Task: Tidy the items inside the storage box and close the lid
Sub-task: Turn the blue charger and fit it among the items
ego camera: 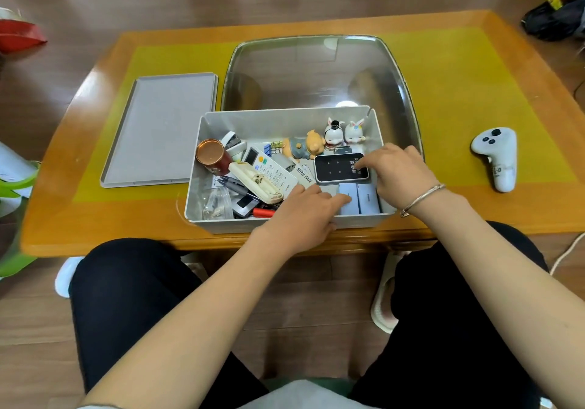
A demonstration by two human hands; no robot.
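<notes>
At left of centre on the wooden table [95, 231], the grey lid [161, 130] lies flat, off and just beside the open storage box [285, 117]. Inside the box's left end a copper-topped can [210, 155] leans by a white remote [272, 171], pens and a clear bag. Toward centre, the left hand [304, 212] reaches over the near wall, fingers extended and resting on pale blue boxes [359, 198]. Further right, the right hand [400, 171], a bracelet at its wrist, has curled fingers touching a black-faced device [340, 169]; whether it pinches it cannot be told. Two rabbit figurines [345, 131] stand at the far wall. At right, a white controller [498, 157] lies apart on the table.
</notes>
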